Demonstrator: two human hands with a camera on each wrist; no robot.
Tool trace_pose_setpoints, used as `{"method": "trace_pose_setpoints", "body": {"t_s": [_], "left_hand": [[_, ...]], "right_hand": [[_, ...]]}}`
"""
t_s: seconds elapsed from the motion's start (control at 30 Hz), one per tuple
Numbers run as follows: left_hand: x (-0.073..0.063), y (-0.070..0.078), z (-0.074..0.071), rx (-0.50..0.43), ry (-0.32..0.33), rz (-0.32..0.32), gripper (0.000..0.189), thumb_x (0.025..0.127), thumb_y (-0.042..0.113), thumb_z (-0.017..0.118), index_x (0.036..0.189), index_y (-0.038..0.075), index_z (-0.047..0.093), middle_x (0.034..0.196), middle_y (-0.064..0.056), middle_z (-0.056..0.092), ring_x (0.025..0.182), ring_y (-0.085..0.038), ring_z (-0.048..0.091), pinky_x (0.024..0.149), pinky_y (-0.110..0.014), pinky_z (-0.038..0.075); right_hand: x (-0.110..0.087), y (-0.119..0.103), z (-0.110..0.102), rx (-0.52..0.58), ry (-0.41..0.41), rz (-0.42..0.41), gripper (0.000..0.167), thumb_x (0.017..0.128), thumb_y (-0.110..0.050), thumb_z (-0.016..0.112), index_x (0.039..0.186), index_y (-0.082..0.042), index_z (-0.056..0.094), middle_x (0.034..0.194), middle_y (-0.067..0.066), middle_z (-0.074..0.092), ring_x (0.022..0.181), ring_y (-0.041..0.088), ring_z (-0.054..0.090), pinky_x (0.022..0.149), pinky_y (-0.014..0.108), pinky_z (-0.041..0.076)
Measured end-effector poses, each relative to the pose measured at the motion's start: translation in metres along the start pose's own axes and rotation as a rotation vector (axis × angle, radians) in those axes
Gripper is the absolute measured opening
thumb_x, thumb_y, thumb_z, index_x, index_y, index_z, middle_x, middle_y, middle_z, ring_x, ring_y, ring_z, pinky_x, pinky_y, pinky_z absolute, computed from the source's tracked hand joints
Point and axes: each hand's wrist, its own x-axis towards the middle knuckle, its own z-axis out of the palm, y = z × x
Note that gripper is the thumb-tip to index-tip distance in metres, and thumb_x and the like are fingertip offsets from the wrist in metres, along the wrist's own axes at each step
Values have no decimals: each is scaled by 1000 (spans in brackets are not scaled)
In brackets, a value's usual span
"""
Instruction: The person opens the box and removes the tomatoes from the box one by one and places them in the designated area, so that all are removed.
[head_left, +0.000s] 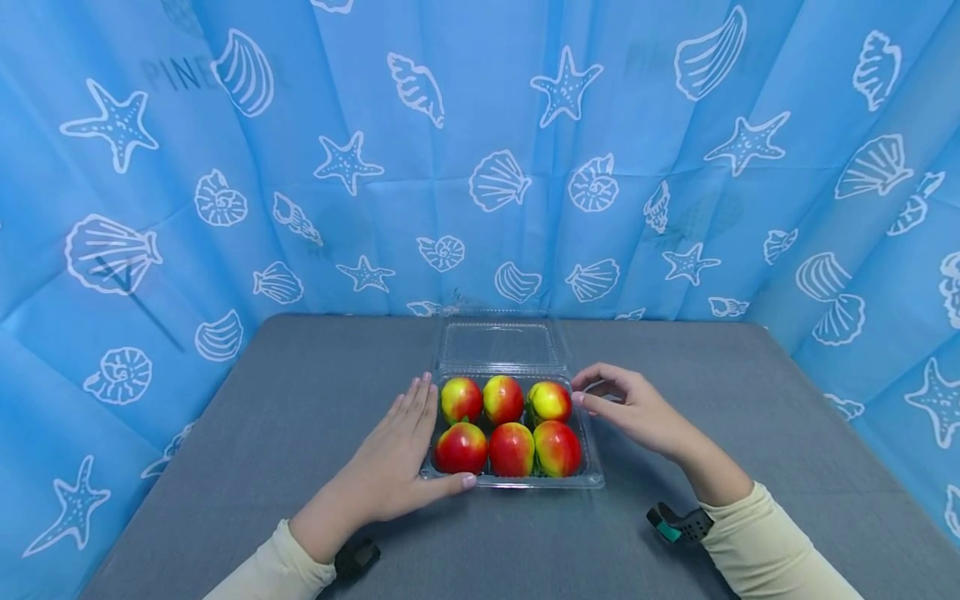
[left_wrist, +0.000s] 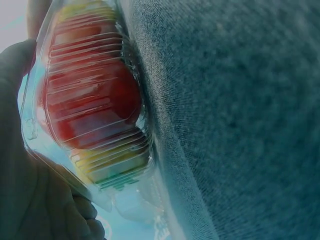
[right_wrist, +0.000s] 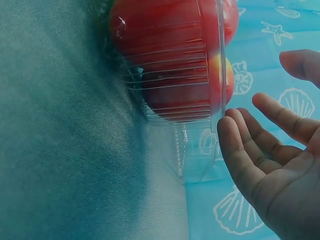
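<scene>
A clear plastic clamshell container (head_left: 592, 480) lies on the table with its lid (head_left: 497, 343) folded back. Red-and-yellow apples (head_left: 512, 450) fill it in two rows. My left hand (head_left: 393, 462) rests along its left side, fingers straight and thumb over the front rim; the left wrist view shows the ribbed wall with apples (left_wrist: 95, 100) behind it. At the right rim is my right hand (head_left: 633, 410), fingers slightly bent and holding nothing. In the right wrist view, fingertips of that hand (right_wrist: 280, 160) meet or nearly meet the rim, thumb apart.
A grey cloth covers the table (head_left: 315, 383). Behind it and at both sides hangs a blue curtain (head_left: 480, 108) with white shells and starfish. Dark bands (head_left: 678, 525) are on both wrists.
</scene>
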Motion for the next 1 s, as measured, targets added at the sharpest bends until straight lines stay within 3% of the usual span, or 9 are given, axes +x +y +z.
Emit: {"method": "trace_pose_setpoints", "body": {"t_s": [0.37,0.63,1.0], "left_hand": [[-2,2,-2,15,-8,18,123,86,95,41,172,13,6,180,-4,-3,168,-23,-1,135,-50,13],[-3,4,-2,50,-4,13,123,86,96,39,172,13,9,180,-5,2,168,-25,4,134,-51,17],[-3,6,-3,46,-18,10,123,86,96,38,172,12,10,180,-5,4,168,-26,6,134,-51,17]], "right_hand": [[0,0,0,-32,-25,-44,26,104,-20,69,125,-5,68,125,13,72,112,29,69,92,25,59],[1,1,2,-63,-66,-89,27,99,-21,76,123,-9,70,119,8,73,106,27,69,91,32,62],[-2,-1,5,-111,-119,-134,31,96,-23,80,123,-14,71,116,7,73,100,23,67,82,32,60]]}}
